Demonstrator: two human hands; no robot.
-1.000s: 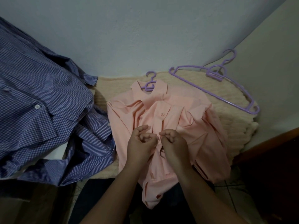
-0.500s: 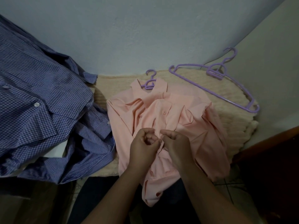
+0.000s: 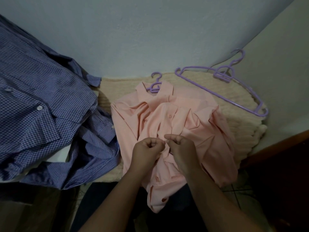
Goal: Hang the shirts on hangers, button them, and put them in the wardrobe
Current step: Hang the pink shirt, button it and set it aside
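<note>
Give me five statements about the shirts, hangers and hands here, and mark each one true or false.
1. Both hands, left hand and right hand, pinch the front of the pink shirt. True.
2. The pink shirt has no hanger in it. False: a purple hanger hook sticks out at its collar.
3. A spare purple hanger lies on the cream blanket, right of the pink shirt. True.
4. The blue checked shirt lies right of the pink one. False: it lies to the left.
5. The spare hanger carries a striped shirt. False: it is bare; the striped shirt lies on the left.
</note>
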